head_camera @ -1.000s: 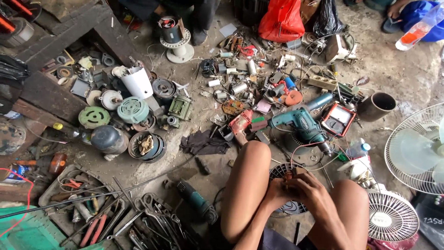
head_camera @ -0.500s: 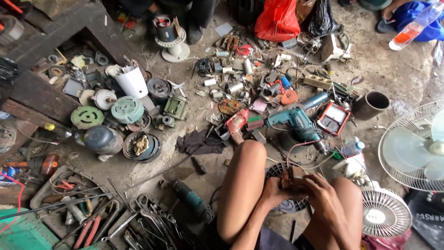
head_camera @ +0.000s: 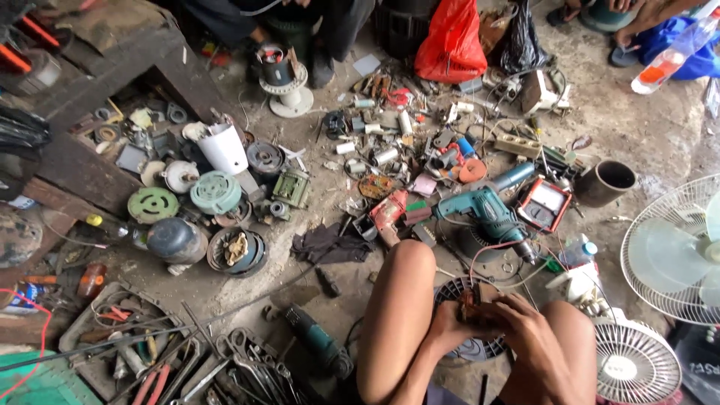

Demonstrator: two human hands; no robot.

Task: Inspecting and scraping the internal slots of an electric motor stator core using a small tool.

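Two hands meet low in the picture, between the person's bare knees. The left hand [head_camera: 448, 330] and the right hand [head_camera: 517, 330] are both closed around one small dark part with a brown-red core [head_camera: 471, 309], which looks like a little motor piece; I cannot tell exactly what it is. The left hand grips it from 9 o'clock, the right hand covers it from 3 o'clock, and the fingers curl tightly, so both hands hold and neither is open. The part sits between the two palms, equally near to both, and its long axis I cannot read because the fingers hide most of it.

Directly under the hands lies a round black fan grille [head_camera: 459, 300] on the floor. From the hands toward 12 o'clock, near, lies a teal electric drill [head_camera: 487, 214], its body running from 10 o'clock to 4 o'clock. Just beside it at 3 o'clock is a red-framed meter [head_camera: 544, 204], and at 9 o'clock of the drill a red power tool [head_camera: 390, 214]. A dark cloth [head_camera: 330, 246] lies at 10 o'clock of the hands.

At 4 o'clock, near the right knee, is a white fan guard [head_camera: 634, 364], and at 2 o'clock stands a larger white fan [head_camera: 675, 251]. Well apart at 10 o'clock are round motor housings, one green [head_camera: 215, 191]. At 8 o'clock lies a heap of wrenches and pliers [head_camera: 247, 367]. Far at 12 o'clock is a red plastic bag [head_camera: 454, 41].
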